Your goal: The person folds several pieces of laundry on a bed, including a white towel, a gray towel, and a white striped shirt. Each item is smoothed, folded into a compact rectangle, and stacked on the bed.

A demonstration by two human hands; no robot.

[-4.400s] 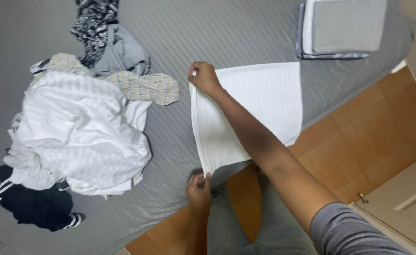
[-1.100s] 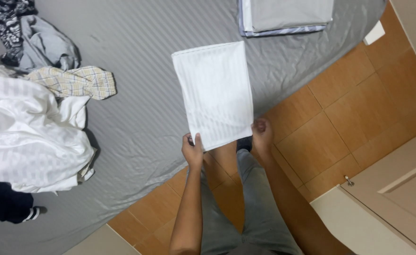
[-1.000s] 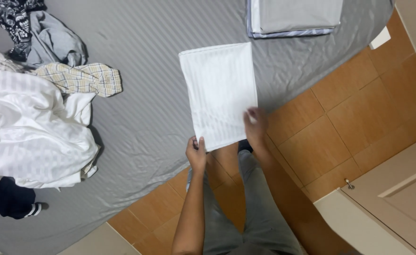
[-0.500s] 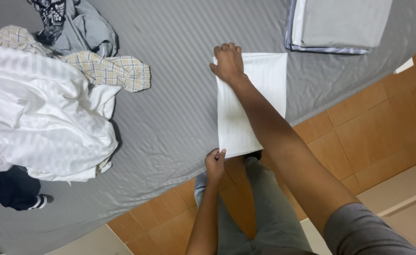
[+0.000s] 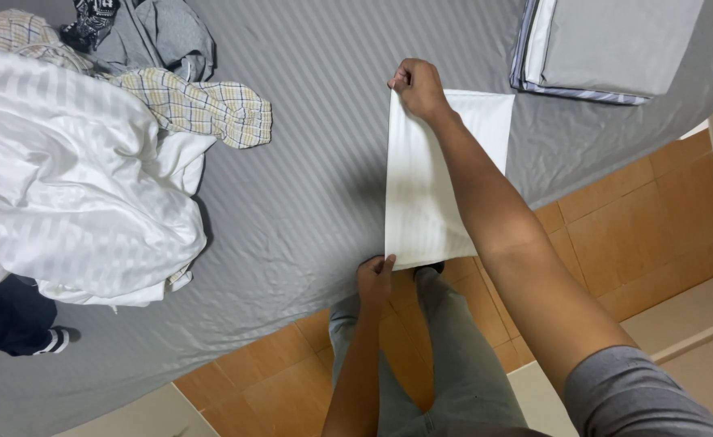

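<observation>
White striped cloth, folded to a long panel, at centre of frame, partly flat on the grey striped bedsheet and partly overhanging its lower edge above the orange floor tiles. Far upper-left corner of the cloth pinched shut in the right hand, arm stretched diagonally from lower right of frame across the panel. Near lower-left corner pinched in the left hand, fingers closed on the edge, just below the bed's border. Hands well apart, one at each end of the cloth's left fold line, left edge drawn straight and slightly raised between them. Right part of the cloth lying flat beneath the right forearm.

Upper right of frame: folded grey bedding with a pale edge, stacked neatly on the sheet, apart from the cloth. Left of frame: large crumpled white striped sheet heaped on the bed. Upper left, beside and partly over the heap: checked yellow-and-grey garment, grey garment and a black-and-white patterned item at the top edge. Lower left: dark navy garment with white stripes, tucked under the white heap. Bottom centre: grey trousers of the person, standing on the tiles close against the bed. Lower-right corner: grey sleeve on the right arm.
</observation>
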